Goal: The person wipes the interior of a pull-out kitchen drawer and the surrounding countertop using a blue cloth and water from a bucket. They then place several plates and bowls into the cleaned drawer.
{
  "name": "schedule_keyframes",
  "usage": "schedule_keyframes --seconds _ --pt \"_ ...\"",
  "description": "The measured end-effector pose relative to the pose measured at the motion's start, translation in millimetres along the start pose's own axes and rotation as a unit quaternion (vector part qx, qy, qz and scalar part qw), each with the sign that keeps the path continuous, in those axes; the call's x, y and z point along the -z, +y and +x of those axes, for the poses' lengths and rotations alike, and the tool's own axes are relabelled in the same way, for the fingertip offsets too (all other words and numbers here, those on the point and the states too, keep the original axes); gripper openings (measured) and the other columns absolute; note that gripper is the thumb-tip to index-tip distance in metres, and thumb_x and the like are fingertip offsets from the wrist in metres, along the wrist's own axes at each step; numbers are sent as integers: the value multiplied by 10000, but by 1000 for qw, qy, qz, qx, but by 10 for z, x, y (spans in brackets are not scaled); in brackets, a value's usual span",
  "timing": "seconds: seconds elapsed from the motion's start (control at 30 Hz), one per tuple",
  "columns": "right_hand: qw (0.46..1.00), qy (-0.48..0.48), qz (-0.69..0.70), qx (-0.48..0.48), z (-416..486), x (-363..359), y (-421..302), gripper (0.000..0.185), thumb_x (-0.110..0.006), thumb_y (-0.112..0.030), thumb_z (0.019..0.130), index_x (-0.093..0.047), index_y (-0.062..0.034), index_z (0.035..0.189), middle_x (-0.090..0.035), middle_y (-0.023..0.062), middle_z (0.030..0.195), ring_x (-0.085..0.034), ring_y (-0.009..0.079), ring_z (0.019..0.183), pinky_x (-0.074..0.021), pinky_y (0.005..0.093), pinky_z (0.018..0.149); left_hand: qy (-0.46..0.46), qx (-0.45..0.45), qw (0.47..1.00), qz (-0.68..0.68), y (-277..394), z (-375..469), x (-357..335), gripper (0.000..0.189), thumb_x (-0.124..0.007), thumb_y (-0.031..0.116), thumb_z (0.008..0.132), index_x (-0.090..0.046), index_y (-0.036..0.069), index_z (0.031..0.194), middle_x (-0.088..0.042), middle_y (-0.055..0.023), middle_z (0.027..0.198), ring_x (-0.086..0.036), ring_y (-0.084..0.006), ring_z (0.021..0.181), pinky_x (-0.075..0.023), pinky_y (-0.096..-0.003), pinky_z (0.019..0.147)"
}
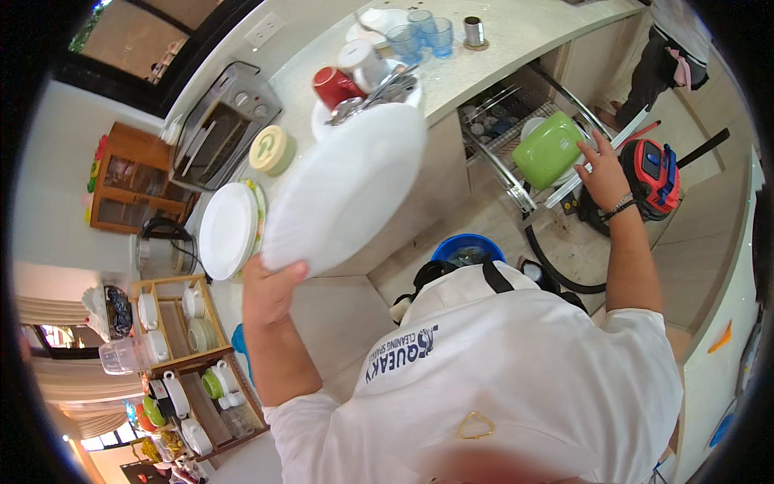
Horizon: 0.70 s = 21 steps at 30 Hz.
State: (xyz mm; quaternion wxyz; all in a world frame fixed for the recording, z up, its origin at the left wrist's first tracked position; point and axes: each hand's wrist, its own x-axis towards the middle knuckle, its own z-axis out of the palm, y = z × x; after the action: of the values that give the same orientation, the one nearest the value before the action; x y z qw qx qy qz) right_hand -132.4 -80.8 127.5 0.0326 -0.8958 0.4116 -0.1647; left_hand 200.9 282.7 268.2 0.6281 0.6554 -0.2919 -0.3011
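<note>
My left hand grips the rim of a large white oval plate, thumb on its upper face. The plate is held tilted in the air over the counter edge and hides part of it. My right hand has its fingers spread at the right edge of a green rectangular tray; whether the fingertips touch it, I cannot tell. That tray lies over white dishes in a pulled-out wire drawer with metal rails. Below the raised plate's upper end, a red mug, a white mug and metal cutlery rest on white crockery.
Stacked white plates, a round lidded container and a toaster oven stand on the counter. Blue glasses sit farther back. On the floor are a blue basin and a red vacuum cleaner. Another person stands at upper right.
</note>
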Motion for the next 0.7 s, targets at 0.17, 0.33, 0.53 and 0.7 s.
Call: schedule_keyframes --seconds 0.17,0.33,0.53,0.7 --pt "999 -47 24 7 176 -279 561 458 -672 -134 672 -538 -116 1110 -407 184 1246 -442 341 1105 -395 382 905 -104 103 989 8 -273 844 -1361 585 -693 162 687 -459 -52 1179 -538 -129 1120 -518 -218 1013 -395 -347 884" --pt "994 -90 9 59 291 -513 916 425 -649 -219 696 -557 -136 1102 -420 160 1241 -387 337 1156 -322 486 929 -144 207 966 -63 -709 1739 -2540 482 -648 131 742 -479 -48 1157 -542 -157 1120 -534 -245 996 -418 -378 862" --pt "981 -110 105 123 417 -686 1167 402 -618 -240 710 -559 -117 1088 -431 170 1228 -388 335 1154 -298 475 951 -151 242 958 34 -1363 2383 -3387 345 -623 135 767 -557 -43 1055 -601 -158 986 -582 -240 875 -455 -358 769" --pt "975 -114 137 132 439 -742 1212 350 -589 -200 693 -575 -105 1029 -455 165 1199 -402 332 1143 -301 491 929 -111 212 960 143 -1941 2629 -3751 321 -618 138 764 -570 -62 1011 -612 -163 923 -580 -226 813 -449 -341 715"
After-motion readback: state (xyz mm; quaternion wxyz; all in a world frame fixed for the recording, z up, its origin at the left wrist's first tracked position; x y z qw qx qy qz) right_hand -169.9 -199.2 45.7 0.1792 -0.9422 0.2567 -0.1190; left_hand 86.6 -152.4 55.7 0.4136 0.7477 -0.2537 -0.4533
